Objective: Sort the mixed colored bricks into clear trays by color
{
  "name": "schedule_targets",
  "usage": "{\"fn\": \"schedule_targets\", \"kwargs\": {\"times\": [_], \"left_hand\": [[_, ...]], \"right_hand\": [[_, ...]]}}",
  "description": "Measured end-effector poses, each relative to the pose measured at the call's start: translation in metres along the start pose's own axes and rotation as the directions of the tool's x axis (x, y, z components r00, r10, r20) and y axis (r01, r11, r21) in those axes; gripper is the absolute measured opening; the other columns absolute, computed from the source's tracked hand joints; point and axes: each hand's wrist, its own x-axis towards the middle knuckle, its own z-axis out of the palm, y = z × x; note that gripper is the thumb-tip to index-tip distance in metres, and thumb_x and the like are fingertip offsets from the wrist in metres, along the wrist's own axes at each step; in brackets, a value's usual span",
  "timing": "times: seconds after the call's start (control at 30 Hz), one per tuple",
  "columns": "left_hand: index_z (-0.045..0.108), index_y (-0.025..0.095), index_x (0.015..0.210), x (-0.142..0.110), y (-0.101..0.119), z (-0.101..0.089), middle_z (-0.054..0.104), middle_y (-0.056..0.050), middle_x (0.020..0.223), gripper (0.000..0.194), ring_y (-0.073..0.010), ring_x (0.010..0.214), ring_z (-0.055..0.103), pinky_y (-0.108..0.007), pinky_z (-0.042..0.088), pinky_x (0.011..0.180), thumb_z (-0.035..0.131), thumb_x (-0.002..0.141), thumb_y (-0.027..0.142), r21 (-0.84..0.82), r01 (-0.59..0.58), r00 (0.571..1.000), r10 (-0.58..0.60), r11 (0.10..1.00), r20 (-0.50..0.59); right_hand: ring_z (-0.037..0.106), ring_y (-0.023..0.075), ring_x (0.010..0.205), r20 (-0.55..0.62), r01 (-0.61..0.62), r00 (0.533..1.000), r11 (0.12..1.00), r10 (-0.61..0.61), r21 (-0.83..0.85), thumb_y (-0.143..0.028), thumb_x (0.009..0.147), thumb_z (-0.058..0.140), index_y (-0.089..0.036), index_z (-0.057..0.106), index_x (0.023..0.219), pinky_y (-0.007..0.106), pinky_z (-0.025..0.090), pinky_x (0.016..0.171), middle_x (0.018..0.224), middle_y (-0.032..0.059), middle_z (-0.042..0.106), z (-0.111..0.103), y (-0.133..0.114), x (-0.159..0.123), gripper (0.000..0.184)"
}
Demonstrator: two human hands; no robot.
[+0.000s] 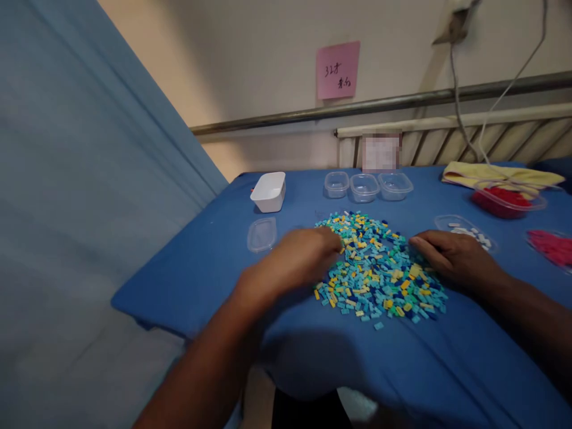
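Observation:
A wide heap of small building bricks (370,268) in light blue, yellow, green and dark blue lies spread over the blue-covered table. At the heap's left edge is my left hand (308,253), back upward and fingers bent down toward the bricks. Motion smears it, so I cannot tell what its fingertips hold. My right hand (451,253) rests at the right edge of the heap with its fingers curled in and the thumb against them. Whatever it may hold is hidden. Just behind it, white bricks (473,233) lie in a shallow clear container.
Behind the heap stand three clear tubs (364,188). A white box (269,192) and a clear lid (262,234) sit to the left. Red pieces (503,199) fill a clear tub at right, near pink-red pieces (552,245) and a yellow cloth (491,174). A blue curtain (89,149) hangs left.

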Motion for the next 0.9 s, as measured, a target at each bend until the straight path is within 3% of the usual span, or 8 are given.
{"fn": "schedule_targets", "kwargs": {"times": [0.1, 0.2, 0.33, 0.47, 0.53, 0.6, 0.67, 0.9], "left_hand": [[0.080, 0.021, 0.113, 0.002, -0.059, -0.005, 0.078, -0.007, 0.117, 0.027, -0.0226, 0.105, 0.071, -0.029, 0.049, 0.084, 0.058, 0.099, 0.019, 0.056, 0.145, 0.989, -0.147, 0.988, 0.021], [0.081, 0.023, 0.115, 0.011, -0.083, 0.009, 0.078, -0.005, 0.116, 0.031, -0.0217, 0.100, 0.071, -0.030, 0.046, 0.079, 0.058, 0.096, 0.017, 0.021, 0.142, 0.987, -0.143, 0.990, 0.076], [0.081, 0.020, 0.109, 0.021, -0.077, 0.028, 0.078, -0.006, 0.112, 0.025, -0.0215, 0.096, 0.070, -0.031, 0.046, 0.078, 0.060, 0.096, 0.019, -0.031, 0.131, 0.991, -0.131, 0.991, 0.024], [0.080, 0.020, 0.112, 0.019, -0.080, 0.028, 0.078, -0.004, 0.111, 0.023, -0.0172, 0.095, 0.071, -0.028, 0.051, 0.085, 0.061, 0.101, 0.027, -0.344, 0.000, 0.999, 0.018, 0.939, 0.049], [0.080, 0.020, 0.117, 0.014, -0.087, 0.024, 0.079, -0.004, 0.115, 0.027, -0.0176, 0.099, 0.072, -0.028, 0.052, 0.088, 0.058, 0.102, 0.028, -0.376, 0.053, 0.998, -0.064, 0.925, -0.017], [0.080, 0.021, 0.117, 0.010, -0.093, 0.021, 0.079, -0.004, 0.116, 0.029, -0.0189, 0.101, 0.072, -0.030, 0.052, 0.088, 0.057, 0.101, 0.027, -0.307, 0.144, 0.981, -0.176, 0.941, -0.081], [0.081, 0.023, 0.113, 0.006, -0.093, 0.019, 0.079, -0.003, 0.113, 0.027, -0.0195, 0.097, 0.072, -0.031, 0.050, 0.085, 0.058, 0.098, 0.025, -0.227, 0.203, 0.974, -0.221, 0.953, -0.057], [0.080, 0.022, 0.109, 0.009, -0.058, 0.021, 0.075, -0.009, 0.116, 0.024, -0.0263, 0.099, 0.068, -0.035, 0.041, 0.070, 0.066, 0.101, 0.040, 0.167, 0.194, 0.978, -0.205, 0.967, 0.047]], "right_hand": [[0.070, 0.0219, 0.065, -0.020, -0.010, 1.000, 1.000, 0.010, -0.001, -0.048, 0.109, 0.050, -0.024, 0.074, 0.088, 0.034, 0.048, 0.065, 0.075, 0.0045, 0.075, 0.001, 0.001, 0.001, 0.040], [0.067, 0.0217, 0.063, -0.019, -0.032, 0.999, 0.999, 0.032, -0.005, -0.045, 0.110, 0.049, -0.023, 0.072, 0.085, 0.035, 0.047, 0.065, 0.072, 0.0046, 0.073, 0.002, 0.002, 0.000, 0.040], [0.066, 0.0224, 0.061, -0.020, -0.057, 0.998, 0.998, 0.057, 0.003, -0.044, 0.109, 0.050, -0.023, 0.069, 0.081, 0.037, 0.045, 0.064, 0.069, 0.0047, 0.070, 0.002, 0.003, 0.001, 0.040], [0.067, 0.0240, 0.063, -0.012, -0.085, 0.996, 0.996, 0.085, 0.001, -0.045, 0.108, 0.051, -0.024, 0.071, 0.083, 0.037, 0.046, 0.065, 0.070, 0.0051, 0.072, 0.001, 0.002, 0.001, 0.038], [0.068, 0.0242, 0.064, -0.001, -0.099, 0.995, 0.995, 0.099, -0.010, -0.048, 0.108, 0.052, -0.024, 0.070, 0.083, 0.036, 0.046, 0.065, 0.071, 0.0053, 0.073, -0.001, 0.000, 0.001, 0.038], [0.068, 0.0239, 0.064, 0.005, -0.105, 0.994, 0.994, 0.105, -0.020, -0.049, 0.108, 0.052, -0.025, 0.069, 0.081, 0.036, 0.045, 0.065, 0.071, 0.0056, 0.073, -0.002, -0.001, 0.002, 0.040], [0.067, 0.0234, 0.063, 0.009, -0.103, 0.995, 0.995, 0.103, -0.017, -0.050, 0.108, 0.051, -0.025, 0.069, 0.080, 0.036, 0.045, 0.065, 0.070, 0.0054, 0.072, -0.003, -0.002, 0.003, 0.041], [0.066, 0.0215, 0.063, 0.027, -0.118, 0.993, 0.993, 0.118, -0.009, -0.050, 0.108, 0.051, -0.024, 0.071, 0.082, 0.035, 0.044, 0.065, 0.070, 0.0047, 0.072, -0.004, -0.003, 0.003, 0.041]]}}
